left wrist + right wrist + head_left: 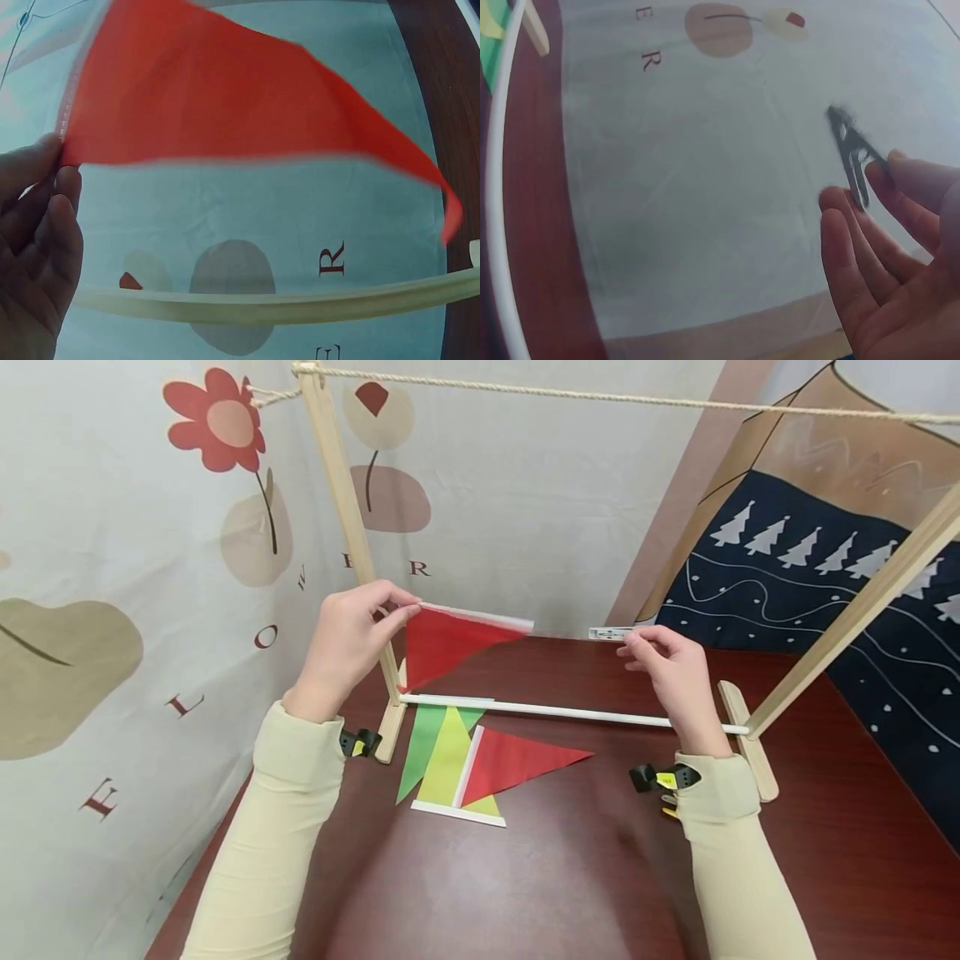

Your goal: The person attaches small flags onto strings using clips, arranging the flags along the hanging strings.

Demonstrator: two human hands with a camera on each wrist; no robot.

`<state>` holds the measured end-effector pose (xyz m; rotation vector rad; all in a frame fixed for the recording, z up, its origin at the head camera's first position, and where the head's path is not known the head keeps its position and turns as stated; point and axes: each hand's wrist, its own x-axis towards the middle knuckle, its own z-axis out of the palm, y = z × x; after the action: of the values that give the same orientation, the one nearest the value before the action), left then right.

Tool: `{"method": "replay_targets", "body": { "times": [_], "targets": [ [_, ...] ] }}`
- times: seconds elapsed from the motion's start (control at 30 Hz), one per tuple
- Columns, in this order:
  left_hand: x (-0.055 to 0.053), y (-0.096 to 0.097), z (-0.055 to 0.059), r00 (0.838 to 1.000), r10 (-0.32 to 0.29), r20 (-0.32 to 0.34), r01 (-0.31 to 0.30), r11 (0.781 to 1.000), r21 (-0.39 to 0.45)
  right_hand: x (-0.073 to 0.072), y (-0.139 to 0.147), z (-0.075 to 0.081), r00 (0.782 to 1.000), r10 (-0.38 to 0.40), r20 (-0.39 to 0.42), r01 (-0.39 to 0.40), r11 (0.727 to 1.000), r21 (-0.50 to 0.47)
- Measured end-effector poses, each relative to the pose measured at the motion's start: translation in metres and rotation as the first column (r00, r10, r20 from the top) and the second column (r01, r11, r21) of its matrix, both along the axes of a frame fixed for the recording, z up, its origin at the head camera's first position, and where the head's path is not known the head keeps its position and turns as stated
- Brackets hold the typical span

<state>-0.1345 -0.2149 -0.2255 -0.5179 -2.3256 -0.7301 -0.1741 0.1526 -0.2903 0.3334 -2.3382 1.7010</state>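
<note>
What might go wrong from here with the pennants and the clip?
The left grip pinches the raised red pennant at just one end of its white edge, so it may swing or slip.
The right grip holds the clip by one end; a loosened pinch could drop it.
A second red pennant lies across the yellow pennant, so lifting one might drag the other.

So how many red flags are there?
2. The raised red flag is pinched in the left hand; the lower red flag lies over the yellow flag on the table. Any underneath would be hidden.
</note>
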Motion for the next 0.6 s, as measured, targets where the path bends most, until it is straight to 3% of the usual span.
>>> {"method": "replay_targets", "body": {
  "times": [0.2, 0.37, 0.6],
  "targets": [
    [-0.002, -0.005, 0.007, 0.996, 0.01, -0.084, -0.011, 1.0, -0.009, 0.008, -0.012, 0.021, 1.0, -0.005, -0.013, 0.006, 0.999, 0.05],
    [-0.002, -0.008, 0.015, 0.989, 0.039, -0.141, -0.033, 0.999, 0.042, 0.01, -0.02, 0.032, 0.998, 0.004, -0.066, 0.003, 0.995, 0.105],
    [0.0, -0.013, 0.025, 0.985, 0.102, -0.137, -0.089, 0.991, 0.101, 0.003, -0.027, 0.043, 0.987, 0.024, -0.157, 0.006, 0.982, 0.188]
  ]
}}
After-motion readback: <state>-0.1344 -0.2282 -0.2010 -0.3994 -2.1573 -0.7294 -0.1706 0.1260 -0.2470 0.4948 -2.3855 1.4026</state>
